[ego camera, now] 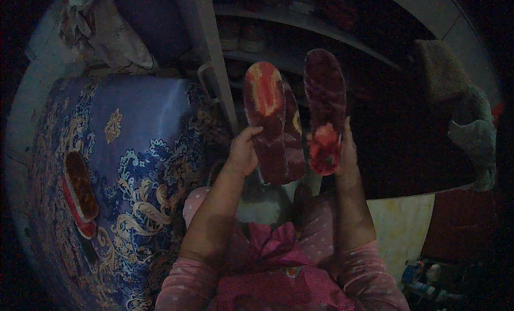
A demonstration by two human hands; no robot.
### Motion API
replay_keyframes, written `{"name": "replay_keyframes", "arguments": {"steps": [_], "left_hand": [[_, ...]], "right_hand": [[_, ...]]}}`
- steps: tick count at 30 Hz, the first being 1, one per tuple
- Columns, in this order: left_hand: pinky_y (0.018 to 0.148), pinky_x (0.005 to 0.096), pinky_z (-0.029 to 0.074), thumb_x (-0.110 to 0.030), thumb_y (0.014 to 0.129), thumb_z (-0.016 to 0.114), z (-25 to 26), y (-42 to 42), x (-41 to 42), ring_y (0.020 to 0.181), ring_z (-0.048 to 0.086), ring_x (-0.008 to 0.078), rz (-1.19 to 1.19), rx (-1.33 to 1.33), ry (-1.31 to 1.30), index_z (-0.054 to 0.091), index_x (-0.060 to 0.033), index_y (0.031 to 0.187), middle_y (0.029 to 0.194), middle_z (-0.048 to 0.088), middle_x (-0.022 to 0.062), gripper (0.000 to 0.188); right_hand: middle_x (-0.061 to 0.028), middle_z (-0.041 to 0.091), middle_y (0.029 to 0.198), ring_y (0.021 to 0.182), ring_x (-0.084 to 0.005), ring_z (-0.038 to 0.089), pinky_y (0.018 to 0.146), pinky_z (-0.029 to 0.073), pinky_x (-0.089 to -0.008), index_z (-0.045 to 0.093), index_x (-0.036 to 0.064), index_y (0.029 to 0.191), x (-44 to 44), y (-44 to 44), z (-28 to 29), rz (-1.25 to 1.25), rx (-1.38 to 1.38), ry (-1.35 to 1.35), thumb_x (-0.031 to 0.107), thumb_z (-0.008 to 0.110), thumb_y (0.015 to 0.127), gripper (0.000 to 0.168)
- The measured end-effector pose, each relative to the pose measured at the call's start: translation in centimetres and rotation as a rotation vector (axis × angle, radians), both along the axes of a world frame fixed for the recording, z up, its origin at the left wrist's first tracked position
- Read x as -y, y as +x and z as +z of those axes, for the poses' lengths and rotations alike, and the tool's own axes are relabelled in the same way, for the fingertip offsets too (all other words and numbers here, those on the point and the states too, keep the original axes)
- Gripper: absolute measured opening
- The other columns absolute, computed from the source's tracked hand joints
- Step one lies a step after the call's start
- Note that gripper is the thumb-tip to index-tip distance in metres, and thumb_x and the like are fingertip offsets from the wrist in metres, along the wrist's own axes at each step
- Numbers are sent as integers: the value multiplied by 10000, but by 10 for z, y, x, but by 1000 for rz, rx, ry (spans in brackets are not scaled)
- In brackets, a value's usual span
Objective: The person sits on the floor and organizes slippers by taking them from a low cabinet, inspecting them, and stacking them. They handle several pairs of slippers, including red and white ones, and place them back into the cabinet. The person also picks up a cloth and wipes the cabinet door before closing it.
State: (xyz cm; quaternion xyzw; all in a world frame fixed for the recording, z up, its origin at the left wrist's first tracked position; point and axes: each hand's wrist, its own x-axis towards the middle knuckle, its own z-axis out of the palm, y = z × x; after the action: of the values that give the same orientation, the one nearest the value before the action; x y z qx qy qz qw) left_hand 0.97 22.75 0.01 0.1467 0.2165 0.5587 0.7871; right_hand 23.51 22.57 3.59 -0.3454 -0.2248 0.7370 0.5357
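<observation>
My left hand (243,151) grips a dark-red shoe insole (267,146) with an orange and yellow patterned toe end, its thumb on the top face. A second insole (295,150) lies behind it, fanned out to the right and partly hidden. In my right hand (348,150) is another dark-red insole (325,86), upright, with a brighter red patch at its heel end. The fingers hold it by its right edge near the heel. A narrow gap separates the two hands' insoles. On the bed at the left lies a brown, fuzzy insole-shaped piece (81,184) over a red one (76,216).
The bed's blue floral cover (138,110) fills the left side. A door-like panel edge (221,62) with a handle (207,82) stands ahead. Beyond are shelves (273,21) with shoes (251,39). Greyish fabric items (474,130) lie at the right. The room is dim.
</observation>
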Motion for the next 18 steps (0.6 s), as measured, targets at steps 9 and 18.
{"name": "replay_keyframes", "arguments": {"steps": [9, 18], "left_hand": [[899, 414, 439, -157, 801, 516, -14, 2, -4, 970, 577, 293, 8, -68, 15, 492, 0, 1141, 1066, 593, 136, 375], [923, 409, 408, -192, 799, 548, -9, 4, -1, 1016, 548, 284, -12, -168, 52, 481, -8, 1159, 1114, 566, 126, 410]], "right_hand": [[-168, 617, 845, 646, -254, 621, 528, 533, -353, 459, 54, 1150, -1, -4, 0, 111, 38, 64, 622, 313, 848, 659], [-106, 625, 771, 663, -217, 623, 591, 527, -343, 497, 54, 1066, 2, -10, 4, 59, 198, 62, 623, 312, 852, 635]]}}
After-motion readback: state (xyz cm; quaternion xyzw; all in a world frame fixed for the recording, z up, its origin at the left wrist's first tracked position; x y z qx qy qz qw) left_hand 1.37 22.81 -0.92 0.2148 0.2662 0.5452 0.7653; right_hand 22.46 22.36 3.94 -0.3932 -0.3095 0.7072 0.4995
